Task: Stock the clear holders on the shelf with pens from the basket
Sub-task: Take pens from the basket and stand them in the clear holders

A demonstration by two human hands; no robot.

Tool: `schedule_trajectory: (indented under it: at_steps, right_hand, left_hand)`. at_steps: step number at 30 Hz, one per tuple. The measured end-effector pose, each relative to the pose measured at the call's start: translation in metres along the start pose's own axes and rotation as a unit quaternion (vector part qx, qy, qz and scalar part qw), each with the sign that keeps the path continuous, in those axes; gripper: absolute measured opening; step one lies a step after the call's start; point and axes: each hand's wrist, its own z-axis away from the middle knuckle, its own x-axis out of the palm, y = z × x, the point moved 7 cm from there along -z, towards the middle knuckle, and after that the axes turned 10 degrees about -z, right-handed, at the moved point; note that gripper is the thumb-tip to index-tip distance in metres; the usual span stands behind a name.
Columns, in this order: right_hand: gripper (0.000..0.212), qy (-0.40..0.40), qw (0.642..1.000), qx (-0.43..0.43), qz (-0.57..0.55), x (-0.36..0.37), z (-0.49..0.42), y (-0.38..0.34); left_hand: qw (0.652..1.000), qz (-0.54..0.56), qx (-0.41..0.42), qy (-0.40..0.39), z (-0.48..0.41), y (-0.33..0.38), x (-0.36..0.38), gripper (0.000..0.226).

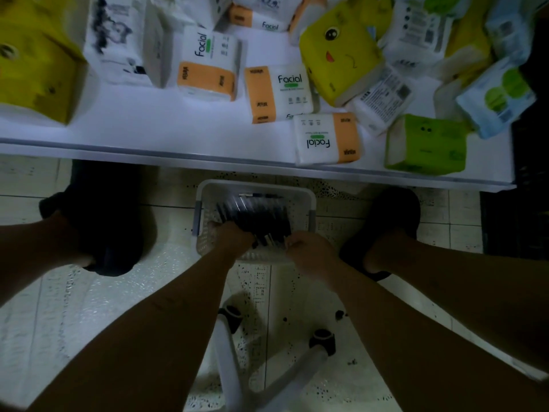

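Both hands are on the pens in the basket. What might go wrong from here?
1. The left hand and right hand grip a fanned bundle of pens by one end; some may slip on lifting.
2. The shelf edge is close by the basket, so rising pens may knock it or the tissue pack at its edge.

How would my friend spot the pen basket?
Find the long white shelf covered in tissue packs, then look on the tiled floor just in front. The white perforated plastic basket sits between two dark shoes, the only thing holding dark pens.
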Motion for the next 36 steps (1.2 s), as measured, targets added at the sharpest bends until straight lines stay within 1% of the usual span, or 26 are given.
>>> schedule_trajectory:
  at_steps: [2,3,5,7,8,10,13,14,16,18,19,20,21,22,23,24,25,27,29,31,33,34,36]
  right_hand:
    - [0.006,0.001,1.0,0.005,0.009,0.001,-0.003,0.002]
    - [0.007,-0.004,1.0,0.003,0.018,0.002,-0.004,0.001]
    - [0.018,-0.019,0.999,0.01,0.03,0.004,-0.007,0.003]
    - [0.019,-0.035,0.998,0.016,0.054,0.009,-0.01,0.002]
    - [0.023,-0.042,0.996,0.017,0.072,0.012,-0.013,0.0]
    - [0.029,-0.048,0.994,0.006,0.095,0.019,-0.021,-0.008]
    - [0.027,-0.06,0.99,-0.025,0.127,0.03,-0.033,-0.013]
    - [0.026,-0.069,0.987,-0.032,0.143,0.035,-0.036,-0.012]
    - [0.027,-0.091,0.978,-0.037,0.185,0.045,-0.044,-0.009]
    - [0.025,-0.097,0.973,-0.026,0.206,0.054,-0.051,-0.01]
    - [0.021,-0.096,0.974,-0.02,0.206,0.057,-0.055,-0.012]
    - [0.016,-0.101,0.974,-0.015,0.203,0.062,-0.055,-0.015]
    - [0.016,-0.106,0.973,-0.025,0.204,0.065,-0.054,-0.02]
    - [0.026,-0.106,0.968,-0.039,0.222,0.069,-0.054,-0.024]
    - [0.041,-0.111,0.963,-0.042,0.24,0.072,-0.056,-0.025]
    - [0.051,-0.119,0.952,-0.038,0.278,0.075,-0.055,-0.026]
    - [0.056,-0.126,0.943,-0.032,0.307,0.079,-0.057,-0.025]
    - [0.06,-0.143,0.933,-0.008,0.331,0.085,-0.06,-0.023]
    - [0.063,-0.158,0.92,0.007,0.36,0.088,-0.063,-0.019]
    - [0.064,-0.166,0.911,0.013,0.378,0.089,-0.065,-0.016]
    - [0.061,-0.158,0.919,0.008,0.36,0.087,-0.068,-0.019]
    - [0.061,-0.151,0.93,0.012,0.336,0.085,-0.069,-0.02]
    - [0.07,-0.139,0.941,0.039,0.305,0.084,-0.07,-0.02]
  left_hand:
    - [0.999,-0.016,-0.005,0.05,0.007,0.002,-0.006,0.027]
    - [0.997,-0.009,-0.013,0.077,0.011,0.002,-0.01,0.024]
    - [0.993,0.022,-0.042,0.112,0.018,-0.002,-0.017,0.014]
    - [0.992,0.05,-0.061,0.099,0.026,-0.007,-0.017,0.002]
    - [0.992,0.065,-0.067,0.086,0.031,-0.009,-0.016,0.005]
    - [0.99,0.105,-0.075,0.064,0.04,-0.012,-0.015,0.018]
    - [0.986,0.146,-0.068,0.037,0.053,-0.011,-0.017,0.063]
    - [0.986,0.154,-0.058,0.028,0.057,-0.009,-0.018,0.074]
    - [0.985,0.17,-0.033,0.006,0.066,-0.001,-0.019,0.084]
    - [0.982,0.188,-0.015,-0.012,0.074,0.009,-0.022,0.082]
    - [0.982,0.19,-0.011,-0.017,0.077,0.013,-0.024,0.079]
    - [0.983,0.181,-0.008,-0.019,0.08,0.017,-0.026,0.074]
    - [0.987,0.162,-0.005,-0.02,0.083,0.02,-0.029,0.067]
    - [0.99,0.141,-0.001,-0.016,0.086,0.023,-0.032,0.06]
    - [0.992,0.128,0.001,-0.009,0.088,0.024,-0.035,0.052]
    - [0.992,0.129,0.003,0.0,0.09,0.025,-0.039,0.045]
    - [0.99,0.138,0.002,0.008,0.092,0.025,-0.042,0.04]
    - [0.987,0.156,0.001,0.025,0.097,0.025,-0.049,0.04]
    - [0.986,0.162,0.006,0.034,0.102,0.027,-0.054,0.049]
    - [0.985,0.169,0.019,0.027,0.109,0.028,-0.055,0.069]
    - [0.985,0.168,0.032,-0.004,0.115,0.032,-0.053,0.091]
    - [0.986,0.161,0.034,-0.02,0.117,0.033,-0.053,0.097]
    - [0.988,0.143,0.03,-0.043,0.119,0.031,-0.052,0.108]
